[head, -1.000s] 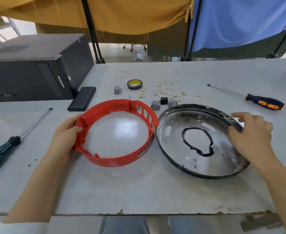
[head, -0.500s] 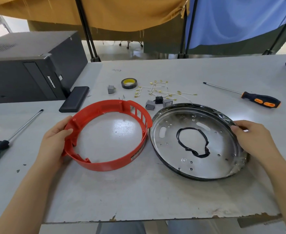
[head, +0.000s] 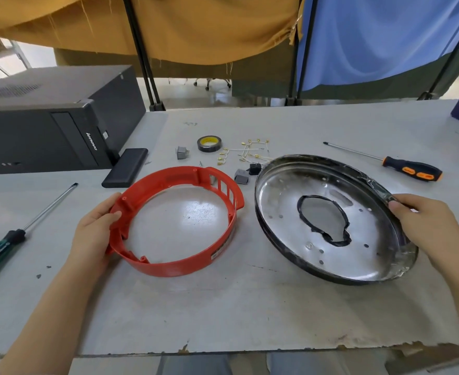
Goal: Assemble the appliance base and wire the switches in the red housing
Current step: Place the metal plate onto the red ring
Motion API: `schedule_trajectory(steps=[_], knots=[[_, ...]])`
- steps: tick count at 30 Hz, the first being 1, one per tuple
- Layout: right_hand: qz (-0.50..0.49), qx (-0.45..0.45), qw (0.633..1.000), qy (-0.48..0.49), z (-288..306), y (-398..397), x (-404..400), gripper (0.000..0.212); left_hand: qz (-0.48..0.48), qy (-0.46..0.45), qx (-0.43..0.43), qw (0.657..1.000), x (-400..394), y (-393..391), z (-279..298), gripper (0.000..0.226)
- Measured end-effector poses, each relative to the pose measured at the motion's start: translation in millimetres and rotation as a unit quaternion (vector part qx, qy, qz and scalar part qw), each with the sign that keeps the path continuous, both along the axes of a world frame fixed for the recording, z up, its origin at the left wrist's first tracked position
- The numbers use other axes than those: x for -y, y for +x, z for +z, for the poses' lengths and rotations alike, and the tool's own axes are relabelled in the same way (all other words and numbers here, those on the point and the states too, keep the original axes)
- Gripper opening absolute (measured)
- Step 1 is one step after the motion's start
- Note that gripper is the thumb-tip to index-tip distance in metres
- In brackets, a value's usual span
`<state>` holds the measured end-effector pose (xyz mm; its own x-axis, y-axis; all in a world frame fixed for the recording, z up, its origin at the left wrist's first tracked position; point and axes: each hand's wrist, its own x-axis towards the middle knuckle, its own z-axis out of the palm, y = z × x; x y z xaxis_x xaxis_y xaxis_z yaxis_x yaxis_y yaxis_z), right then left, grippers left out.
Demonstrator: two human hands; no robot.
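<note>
Left hand [head: 94, 234] grips the red housing [head: 177, 266], likely light, slightly flexible plastic. Right hand [head: 423, 226] pinches the metal base plate [head: 290, 255] at its rim, probably stiff and slick.

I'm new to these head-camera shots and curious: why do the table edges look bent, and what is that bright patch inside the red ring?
Head view: the wide-angle lens bows the grey table edge and the black poles. The bright patch inside the red plastic ring housing is overhead light glaring off the tabletop; the round shiny metal base plate mirrors light too. The picture is sharp overall.
</note>
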<state>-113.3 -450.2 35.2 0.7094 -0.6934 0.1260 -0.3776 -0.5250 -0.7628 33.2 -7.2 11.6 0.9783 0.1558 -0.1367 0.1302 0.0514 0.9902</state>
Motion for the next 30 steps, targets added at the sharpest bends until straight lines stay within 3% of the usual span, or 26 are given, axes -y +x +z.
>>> schedule_trajectory(steps=[9,15,26,30], knots=[[0.089,0.029,0.995,0.023,20.4,21.4,-31.0,0.026,-0.084,0.021,-0.006,0.996,47.7,-9.2,-1.5,0.045],[0.120,0.008,0.993,0.014,21.7,34.3,-51.6,0.021,-0.145,-0.044,-0.020,0.988,90.6,-26.0,-0.3,0.035],[0.138,-0.009,0.990,-0.021,19.1,43.8,-66.1,0.020,-0.139,-0.055,-0.024,0.988,95.7,-37.0,8.3,0.027],[0.144,-0.009,0.989,0.008,18.4,46.3,-68.3,0.019,-0.156,-0.019,0.009,0.988,89.2,-41.9,10.5,0.036]])
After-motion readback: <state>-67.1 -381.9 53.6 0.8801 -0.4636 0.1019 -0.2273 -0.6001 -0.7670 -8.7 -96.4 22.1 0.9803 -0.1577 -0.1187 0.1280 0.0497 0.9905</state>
